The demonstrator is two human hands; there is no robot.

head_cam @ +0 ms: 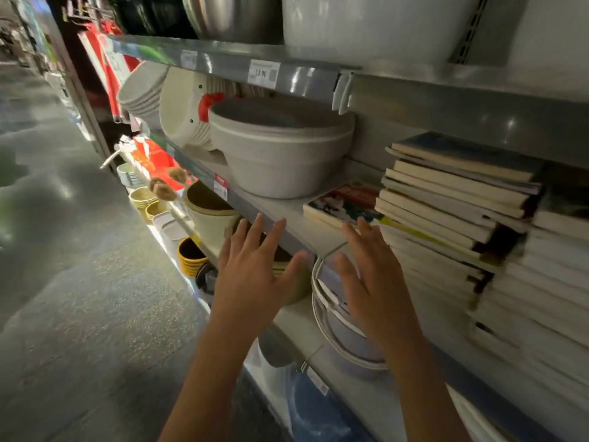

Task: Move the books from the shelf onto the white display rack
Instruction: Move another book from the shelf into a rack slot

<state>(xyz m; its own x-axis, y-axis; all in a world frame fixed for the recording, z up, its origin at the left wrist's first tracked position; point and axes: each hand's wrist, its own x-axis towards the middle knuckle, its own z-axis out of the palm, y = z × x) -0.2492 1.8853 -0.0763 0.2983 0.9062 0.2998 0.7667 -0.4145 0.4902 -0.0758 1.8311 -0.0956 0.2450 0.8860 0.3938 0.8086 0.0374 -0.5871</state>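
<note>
Grip status: both hands empty, fingers spread apart. Left hand hovers in front of the shelf edge; right hand is raised just beside the tall book stack, not clearly touching it. A single book w/ colourful cover lies flat on the shelf, left of the stack, between it and the grey bowls. White display rack: not in view, so you cannot confirm the drop-off location from this position.

Hazards, as judged from the layout:

1. Stack collapse. Books sit unevenly, w/ staggered edges. Pulling from mid-height or one-handed likely shears the upper books off. Take from the top, w/ a small batch per lift.
2. Overhead clearance. Top book sits close under the next shelf rail; lifting straight up may jam it. Slide out toward you first.
3. Knock-on damage. Bowls sit near the loose book, and a white bucket plus pots stand on the lower shelf below your hands. A dropped book or a wide elbow swing could hit them.
4. Slip. Glossy covers may slide in an open palm; clamp w/ thumb over, fingers under.
</note>
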